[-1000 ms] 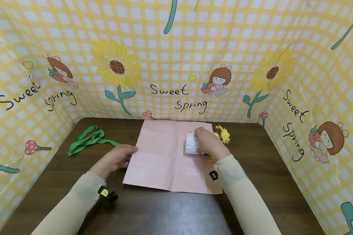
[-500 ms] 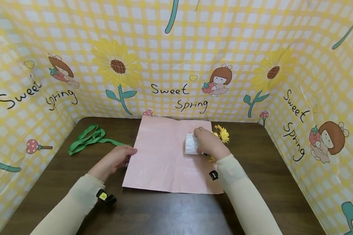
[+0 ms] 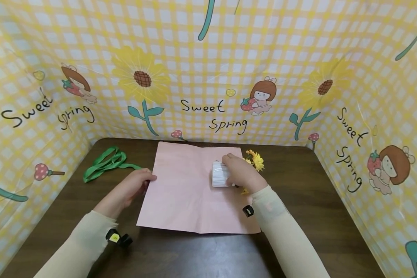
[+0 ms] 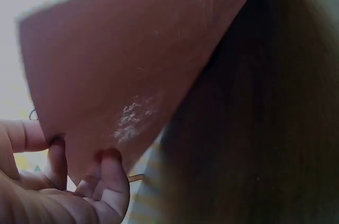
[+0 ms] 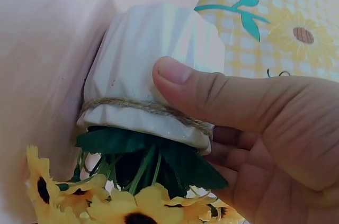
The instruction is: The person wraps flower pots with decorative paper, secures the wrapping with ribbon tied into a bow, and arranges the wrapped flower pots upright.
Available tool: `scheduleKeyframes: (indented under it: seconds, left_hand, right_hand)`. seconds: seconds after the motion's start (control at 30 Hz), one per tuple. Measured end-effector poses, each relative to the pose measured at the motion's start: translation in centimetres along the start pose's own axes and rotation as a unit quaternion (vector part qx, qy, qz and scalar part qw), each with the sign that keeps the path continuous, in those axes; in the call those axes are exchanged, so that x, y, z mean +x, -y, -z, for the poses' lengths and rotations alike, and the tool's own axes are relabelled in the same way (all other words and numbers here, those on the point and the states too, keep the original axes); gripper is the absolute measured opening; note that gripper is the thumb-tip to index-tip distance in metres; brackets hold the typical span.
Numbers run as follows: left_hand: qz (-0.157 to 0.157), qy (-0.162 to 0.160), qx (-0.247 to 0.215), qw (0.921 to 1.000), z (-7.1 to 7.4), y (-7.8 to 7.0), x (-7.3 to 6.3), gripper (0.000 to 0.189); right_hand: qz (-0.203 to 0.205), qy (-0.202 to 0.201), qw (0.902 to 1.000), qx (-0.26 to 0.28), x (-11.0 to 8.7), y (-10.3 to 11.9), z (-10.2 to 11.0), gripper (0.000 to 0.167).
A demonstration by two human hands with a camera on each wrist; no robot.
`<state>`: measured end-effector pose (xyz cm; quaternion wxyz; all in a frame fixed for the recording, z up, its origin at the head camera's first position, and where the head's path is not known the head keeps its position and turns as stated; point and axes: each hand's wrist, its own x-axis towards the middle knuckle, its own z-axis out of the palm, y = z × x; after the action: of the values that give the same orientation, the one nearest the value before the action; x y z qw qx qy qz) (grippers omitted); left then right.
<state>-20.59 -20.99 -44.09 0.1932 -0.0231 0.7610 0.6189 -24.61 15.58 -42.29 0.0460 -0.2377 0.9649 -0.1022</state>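
Observation:
A sheet of pink paper with a crease down its middle lies over the dark table. My left hand pinches its left edge, and the left wrist view shows the paper's underside lifted off the table there. On the right half of the paper, my right hand grips a white ribbed flowerpot lying on its side. Twine rings the pot near its rim. Out of the pot come green leaves and yellow artificial flowers, which point right in the head view.
A loosely looped green ribbon lies at the left back of the dark wooden table. Yellow checked cloth walls in the back and both sides.
The paper, both hands and the pot have shifted slightly left and toward me. The paper's left edge rose briefly, then came lower. Both grips stay the same.

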Motion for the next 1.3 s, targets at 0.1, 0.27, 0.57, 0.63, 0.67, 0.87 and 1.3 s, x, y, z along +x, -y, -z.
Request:
scheduleKeyframes:
  seconds: [0.1, 0.27, 0.57, 0.63, 0.67, 0.87, 1.3]
  left_hand:
    - [-0.015, 0.002, -0.003, 0.9999, 0.2, -0.7, -0.7, 0.027]
    - [-0.036, 0.019, -0.030, 0.9987, 0.2, -1.7, -1.8, 0.030]
    - [-0.065, 0.059, -0.056, 0.9945, -0.7, -3.1, -2.8, 0.027]
    - [-0.071, 0.061, -0.058, 0.9939, -1.0, -3.4, -2.9, 0.027]
    - [-0.074, 0.060, -0.059, 0.9937, -1.1, -3.5, -2.9, 0.027]
    - [-0.084, 0.068, -0.077, 0.9912, -2.6, -4.7, -2.9, 0.029]
    - [-0.107, 0.086, -0.098, 0.9857, -5.2, -6.8, -2.6, 0.025]
  right_hand:
    - [0.003, 0.003, 1.0000, 0.008, 0.0, 0.6, -0.3, 0.057]
    - [0.002, 0.014, 0.9993, 0.035, 0.1, 1.6, -0.6, 0.058]
    - [0.013, 0.015, 0.9996, 0.019, 0.1, 2.8, -0.9, 0.059]
    - [0.012, 0.013, 0.9997, 0.015, 0.0, 2.9, -0.9, 0.060]
    - [0.012, 0.012, 0.9998, 0.013, 0.0, 3.0, -1.0, 0.060]
    - [0.018, 0.011, 0.9998, -0.007, 0.0, 3.2, -1.2, 0.061]
    - [0.021, 0.009, 0.9995, -0.020, -0.1, 3.4, -1.0, 0.062]
